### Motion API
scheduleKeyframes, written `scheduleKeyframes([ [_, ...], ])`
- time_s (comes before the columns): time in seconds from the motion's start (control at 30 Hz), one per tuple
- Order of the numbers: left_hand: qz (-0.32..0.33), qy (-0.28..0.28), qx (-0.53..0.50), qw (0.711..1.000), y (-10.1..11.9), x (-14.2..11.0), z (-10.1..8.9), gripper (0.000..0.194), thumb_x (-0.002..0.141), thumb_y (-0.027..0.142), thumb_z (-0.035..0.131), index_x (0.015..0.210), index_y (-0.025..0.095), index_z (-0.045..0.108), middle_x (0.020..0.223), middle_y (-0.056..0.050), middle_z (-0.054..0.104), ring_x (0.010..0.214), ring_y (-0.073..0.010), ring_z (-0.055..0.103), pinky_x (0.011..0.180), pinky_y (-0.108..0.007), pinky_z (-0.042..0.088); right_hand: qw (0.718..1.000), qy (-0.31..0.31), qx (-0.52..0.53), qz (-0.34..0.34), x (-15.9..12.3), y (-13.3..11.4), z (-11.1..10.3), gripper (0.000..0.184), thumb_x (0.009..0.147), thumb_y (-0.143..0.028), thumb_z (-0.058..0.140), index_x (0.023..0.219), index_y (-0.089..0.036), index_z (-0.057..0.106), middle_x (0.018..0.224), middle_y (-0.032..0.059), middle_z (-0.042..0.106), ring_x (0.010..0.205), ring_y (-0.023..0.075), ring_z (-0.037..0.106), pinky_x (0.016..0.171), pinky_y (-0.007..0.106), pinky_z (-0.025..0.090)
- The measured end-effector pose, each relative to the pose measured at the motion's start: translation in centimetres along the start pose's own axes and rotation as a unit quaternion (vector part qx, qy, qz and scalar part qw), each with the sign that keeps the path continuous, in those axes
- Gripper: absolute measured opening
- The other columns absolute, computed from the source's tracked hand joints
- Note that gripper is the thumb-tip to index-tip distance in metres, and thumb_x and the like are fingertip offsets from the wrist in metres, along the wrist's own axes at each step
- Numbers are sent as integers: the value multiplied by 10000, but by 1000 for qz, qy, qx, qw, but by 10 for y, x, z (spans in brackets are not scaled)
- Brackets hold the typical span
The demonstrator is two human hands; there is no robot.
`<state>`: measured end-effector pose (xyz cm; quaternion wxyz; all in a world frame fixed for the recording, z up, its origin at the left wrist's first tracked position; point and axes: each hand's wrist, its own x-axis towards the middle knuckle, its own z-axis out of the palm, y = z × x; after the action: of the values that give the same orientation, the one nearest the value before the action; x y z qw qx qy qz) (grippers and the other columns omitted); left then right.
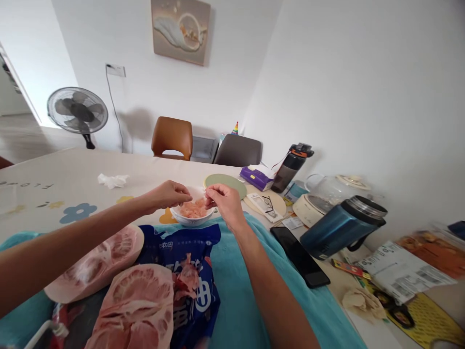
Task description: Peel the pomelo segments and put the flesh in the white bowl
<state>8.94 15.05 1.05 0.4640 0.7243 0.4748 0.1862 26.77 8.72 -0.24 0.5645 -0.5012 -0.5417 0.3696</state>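
Observation:
Over a white bowl at the table's middle, my left hand is closed in a pinch. Facing it, my right hand also pinches, on the bowl's right side. A faint pale shred shows at its fingertips; what either hand holds is too small to name. Pink pomelo flesh fills part of the bowl. Closer to me, a blue plastic bag lies flat with torn pomelo membrane on it. Thick pomelo rind pieces, one at the front and another behind it, lie to the left.
A teal towel covers the near table. Along the right are a phone, a blue thermos, a glass kettle, scissors, eyeglasses and a tissue pack. A crumpled tissue lies far left.

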Motion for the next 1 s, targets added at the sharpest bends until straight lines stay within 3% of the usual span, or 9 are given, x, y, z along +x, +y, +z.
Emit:
scheduleKeyframes([
  [0.13,6,23,-23,999,4,3,-2,354,705,420,647,936,165,730,563,34,486,462,-74,299,420,-222,160,999,3,-33,6,1,5,2,114,762,-261,555,716,-173,610,552,-25,593,482,110,572,513,235,508],
  [0.23,49,54,-19,997,12,-2,1,414,708,421,651,1041,189,736,575,37,495,503,-89,346,458,-228,238,997,12,-71,-3,0,5,8,99,787,-223,531,729,-186,602,544,-38,574,493,111,558,519,230,471],
  [0.37,116,53,104,986,21,-6,8,306,750,426,578,811,191,765,546,33,468,539,-105,354,501,-248,258,982,24,-179,-59,-2,3,11,107,826,-192,528,767,-204,617,590,-39,563,569,125,562,640,267,466],
  [0.47,128,67,174,974,23,-6,11,308,766,431,532,797,214,749,575,29,520,551,-115,391,515,-253,266,969,22,-231,-90,-2,3,11,127,834,-153,527,769,-209,621,629,-30,564,637,140,575,742,299,463],
  [0.67,129,89,245,957,24,-6,12,327,768,461,504,638,196,647,563,21,528,548,-123,401,526,-258,288,975,27,-206,-77,-2,5,13,143,820,-127,536,724,-221,582,637,-30,558,693,151,589,798,306,454],
  [0.83,116,65,181,975,20,-3,10,228,717,370,542,655,196,673,602,17,573,591,-132,465,542,-240,339,991,47,-122,-16,-1,8,12,126,845,-178,467,739,-216,523,572,-47,560,510,116,563,577,256,478],
  [1.0,85,35,148,985,7,4,2,319,725,463,573,705,182,723,592,-3,572,568,-134,459,513,-239,344,1000,24,-13,16,0,8,12,128,803,-251,514,700,-187,554,554,-36,575,447,101,558,465,231,503],
])
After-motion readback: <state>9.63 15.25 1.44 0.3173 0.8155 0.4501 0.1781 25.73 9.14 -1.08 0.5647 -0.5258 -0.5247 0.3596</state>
